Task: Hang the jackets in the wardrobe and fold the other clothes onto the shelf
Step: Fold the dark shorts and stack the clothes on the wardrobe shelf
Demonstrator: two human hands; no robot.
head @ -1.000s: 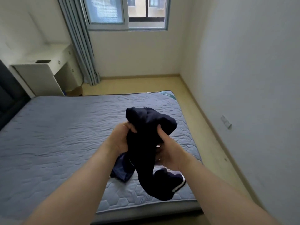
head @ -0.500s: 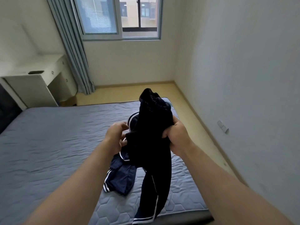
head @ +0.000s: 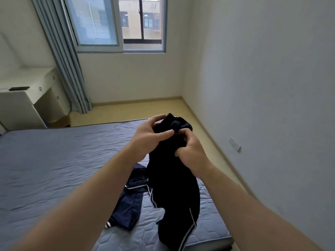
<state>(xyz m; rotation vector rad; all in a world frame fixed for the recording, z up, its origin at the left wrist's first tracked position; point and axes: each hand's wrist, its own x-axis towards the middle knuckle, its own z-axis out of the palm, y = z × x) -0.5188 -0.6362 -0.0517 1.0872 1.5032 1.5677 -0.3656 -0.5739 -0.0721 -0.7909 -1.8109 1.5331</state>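
Since the frame half a second earlier, the left hand is found shifted up onto the top of the dark garment, close against the right hand. The bundle is carried slightly higher.

- Dark garment: navy-black with white side stripes, held in the air over the near right corner of the mattress. Its length is left hanging free below the hands.
- Left hand: fingers curled over the bunched top edge, thumb laid across the front.
- Right hand: fist closed on a gathered fold just beneath. Both grips are tight; nothing else is held.
- Judgement: a collar or waistband is probably being sought at the top, so that the piece can be shaken out and identified before it is hung or folded.
- Second navy garment: also white-striped, left crumpled on the mattress and partly covered by the hanging one.
- Not determined: whether the held piece is a jacket or trousers. The right fingertips are buried in cloth. The lower hem is lost near the bottom edge of the view.
- Wardrobe and shelf are not in view.
- Beyond the bed: curtain, window, white desk.
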